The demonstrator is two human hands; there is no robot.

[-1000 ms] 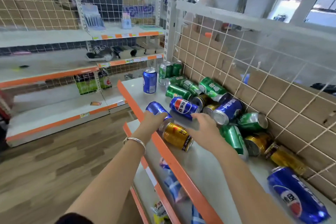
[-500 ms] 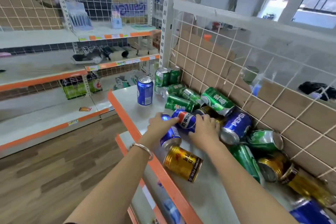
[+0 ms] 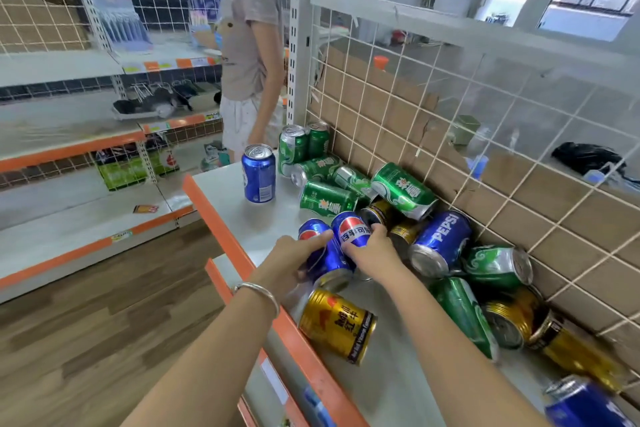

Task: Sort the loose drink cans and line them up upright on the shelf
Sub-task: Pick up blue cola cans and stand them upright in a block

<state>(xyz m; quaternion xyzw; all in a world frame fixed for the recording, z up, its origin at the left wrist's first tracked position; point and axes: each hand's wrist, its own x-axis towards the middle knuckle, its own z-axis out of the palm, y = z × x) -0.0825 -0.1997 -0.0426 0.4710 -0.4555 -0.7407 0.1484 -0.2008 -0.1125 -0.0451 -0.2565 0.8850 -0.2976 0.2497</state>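
Observation:
Loose cans lie in a heap on the white shelf (image 3: 221, 180) with its orange front edge. My left hand (image 3: 294, 255) grips a blue Pepsi can (image 3: 327, 262) lying on its side. Right beside it my right hand (image 3: 372, 250) grips a second blue Pepsi can (image 3: 353, 230). The two cans touch. A gold can (image 3: 337, 324) lies just in front of my hands. One blue can (image 3: 259, 173) stands upright at the shelf's far end, with two upright green cans (image 3: 304, 144) behind it. Several green cans (image 3: 403, 189), gold cans and another Pepsi can (image 3: 440, 243) lie against the back.
A white wire grid over brown board (image 3: 433, 135) backs the shelf. A person in a grey shirt (image 3: 247, 45) stands at the shelf's far end. More shelving (image 3: 69, 149) runs along the left, across a wood-look floor. A lower shelf sits below the orange edge.
Both hands reached further along the shelf; the left one carried its blue can up beside the second Pepsi can, and the right hand closed on that one. The camera shifted.

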